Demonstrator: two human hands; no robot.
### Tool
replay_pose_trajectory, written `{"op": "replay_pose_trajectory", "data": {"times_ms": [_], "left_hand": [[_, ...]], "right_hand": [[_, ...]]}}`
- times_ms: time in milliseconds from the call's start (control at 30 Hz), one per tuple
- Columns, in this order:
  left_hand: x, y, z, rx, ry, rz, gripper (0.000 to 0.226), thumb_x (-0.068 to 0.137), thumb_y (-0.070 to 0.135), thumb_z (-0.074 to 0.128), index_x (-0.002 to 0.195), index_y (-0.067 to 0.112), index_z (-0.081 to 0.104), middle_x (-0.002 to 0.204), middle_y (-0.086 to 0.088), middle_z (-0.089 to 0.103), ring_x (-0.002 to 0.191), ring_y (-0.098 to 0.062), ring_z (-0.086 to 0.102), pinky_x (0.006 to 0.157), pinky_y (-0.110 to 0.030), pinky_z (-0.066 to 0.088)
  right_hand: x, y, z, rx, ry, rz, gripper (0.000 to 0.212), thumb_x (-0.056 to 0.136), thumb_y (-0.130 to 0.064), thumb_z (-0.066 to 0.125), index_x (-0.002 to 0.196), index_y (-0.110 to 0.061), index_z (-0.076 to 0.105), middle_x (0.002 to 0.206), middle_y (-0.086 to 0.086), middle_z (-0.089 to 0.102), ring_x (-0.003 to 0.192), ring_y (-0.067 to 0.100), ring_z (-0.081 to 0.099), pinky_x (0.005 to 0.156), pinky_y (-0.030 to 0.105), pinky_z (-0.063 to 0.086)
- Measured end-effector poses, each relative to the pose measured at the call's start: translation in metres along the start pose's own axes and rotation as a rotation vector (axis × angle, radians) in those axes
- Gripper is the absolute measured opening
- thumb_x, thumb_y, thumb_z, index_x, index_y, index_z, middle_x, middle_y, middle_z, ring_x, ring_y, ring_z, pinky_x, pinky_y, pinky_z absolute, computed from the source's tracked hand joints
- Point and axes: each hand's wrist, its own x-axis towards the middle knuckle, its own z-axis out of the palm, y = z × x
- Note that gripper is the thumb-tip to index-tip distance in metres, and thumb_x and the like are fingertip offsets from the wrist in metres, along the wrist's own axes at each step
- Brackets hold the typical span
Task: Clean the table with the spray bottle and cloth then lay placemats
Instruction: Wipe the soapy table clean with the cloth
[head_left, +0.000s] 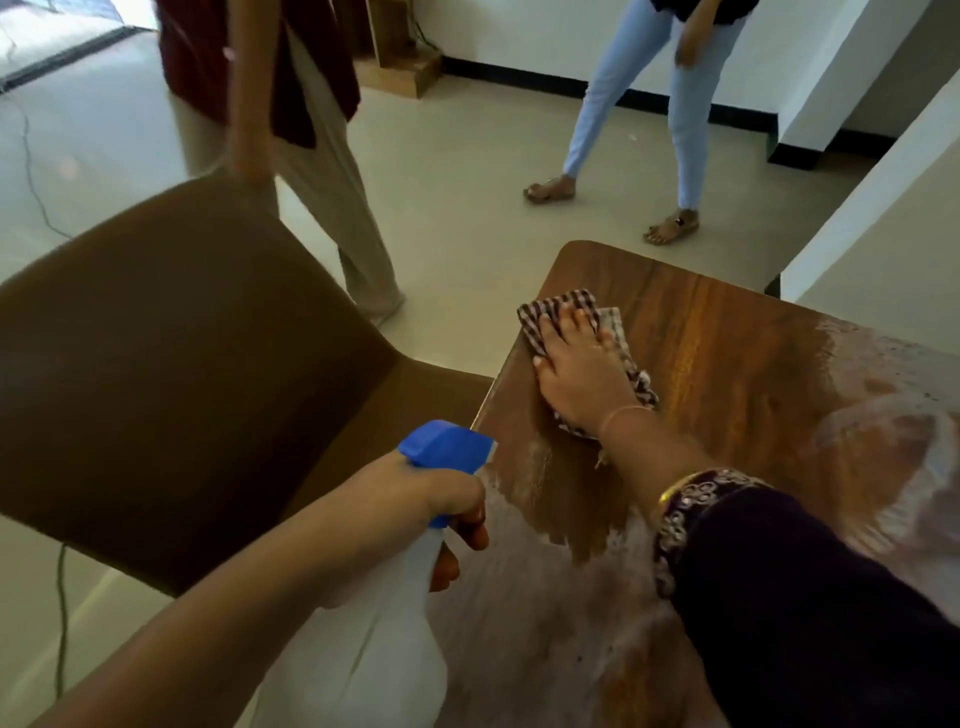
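My left hand grips a white spray bottle with a blue trigger head, held at the wooden table's left edge. My right hand lies flat, fingers spread, pressing a brown-and-white checked cloth onto the wooden table near its far left corner. Wet, whitish smears cover the near and right parts of the tabletop. No placemats are in view.
A brown chair stands close against the table's left side, with another person's hand on its backrest. Two people stand on the tiled floor beyond: one in beige trousers, one in light blue trousers. A white wall borders the table's right.
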Motion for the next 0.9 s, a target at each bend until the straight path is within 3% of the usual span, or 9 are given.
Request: {"op": "replay_pose_trajectory", "data": {"times_ms": [167,267,333,400,533,667,733,833,900], "left_hand": [[0.001,-0.001,0.001,-0.041,-0.040,0.076,0.013,0.081,0.002,0.050,0.070,0.006,0.057,0.050,-0.004,0.066,0.035,-0.019,0.058,0.038,-0.026,0.048],[0.004,-0.004,-0.002,0.017,-0.021,0.076,0.017,0.083,0.001,0.048,0.069,0.004,0.056,0.054,-0.011,0.065,0.032,-0.022,0.057,0.035,-0.025,0.046],[0.007,-0.005,-0.004,0.077,-0.008,0.039,0.017,0.087,0.002,0.045,0.071,0.002,0.053,0.043,-0.009,0.061,0.029,-0.021,0.055,0.034,-0.022,0.044],[0.007,-0.009,-0.006,0.159,-0.021,0.009,0.023,0.090,0.003,0.042,0.070,0.001,0.052,0.040,-0.010,0.058,0.029,-0.019,0.055,0.035,-0.022,0.044],[0.006,-0.020,-0.003,0.243,-0.029,-0.052,0.031,0.087,0.003,0.050,0.057,0.007,0.052,0.054,-0.008,0.060,0.028,-0.009,0.053,0.036,-0.019,0.043],[-0.002,-0.023,-0.009,0.102,-0.015,-0.016,0.016,0.083,0.001,0.051,0.067,0.004,0.053,0.063,-0.013,0.061,0.032,-0.017,0.054,0.038,-0.024,0.045],[-0.008,-0.025,-0.010,0.051,-0.004,-0.008,0.015,0.082,0.001,0.050,0.068,0.003,0.053,0.059,-0.013,0.062,0.031,-0.018,0.053,0.039,-0.026,0.046],[-0.016,-0.027,-0.004,0.059,-0.015,-0.020,0.018,0.084,0.000,0.047,0.066,0.003,0.051,0.065,-0.015,0.061,0.033,-0.021,0.052,0.044,-0.031,0.046],[-0.019,-0.032,0.000,0.060,-0.032,0.012,0.016,0.084,-0.002,0.045,0.070,0.003,0.048,0.067,-0.015,0.060,0.033,-0.021,0.051,0.043,-0.031,0.045]], "right_hand": [[-0.048,-0.026,0.006,0.080,-0.024,-0.314,0.055,0.097,-0.027,0.029,0.150,-0.020,0.017,0.159,0.000,0.011,0.146,0.018,0.000,0.116,0.036,-0.010],[-0.106,-0.049,0.013,0.091,-0.077,-0.525,0.050,0.093,-0.032,0.030,0.140,-0.018,0.043,0.147,0.003,0.042,0.141,0.024,0.027,0.117,0.050,0.012],[-0.133,-0.054,0.023,0.062,-0.087,-0.615,0.048,0.093,-0.032,0.034,0.136,-0.017,0.048,0.142,0.004,0.048,0.137,0.026,0.035,0.113,0.054,0.020],[-0.138,-0.047,0.023,0.058,-0.090,-0.624,0.049,0.093,-0.032,0.035,0.139,-0.016,0.044,0.145,0.004,0.044,0.139,0.023,0.032,0.113,0.052,0.017],[-0.094,-0.019,0.009,0.037,-0.028,-0.402,0.055,0.097,-0.032,0.025,0.150,-0.020,0.018,0.158,0.001,0.014,0.146,0.014,0.003,0.113,0.032,-0.015],[-0.048,-0.009,0.006,-0.004,0.011,-0.021,0.052,0.102,-0.034,0.022,0.151,-0.018,0.012,0.160,0.006,0.002,0.147,0.020,-0.001,0.116,0.035,-0.008],[-0.056,-0.021,0.011,-0.009,0.006,-0.043,0.053,0.102,-0.034,0.021,0.151,-0.019,0.012,0.160,0.006,0.004,0.147,0.020,0.000,0.117,0.036,-0.005],[-0.099,-0.043,0.018,0.004,-0.001,-0.284,0.056,0.096,-0.034,0.024,0.150,-0.019,0.018,0.159,0.005,0.011,0.146,0.019,0.003,0.115,0.036,-0.009],[-0.137,-0.054,0.026,0.018,-0.031,-0.382,0.055,0.096,-0.035,0.030,0.148,-0.019,0.027,0.156,0.005,0.021,0.145,0.020,0.011,0.116,0.040,-0.002]]}}
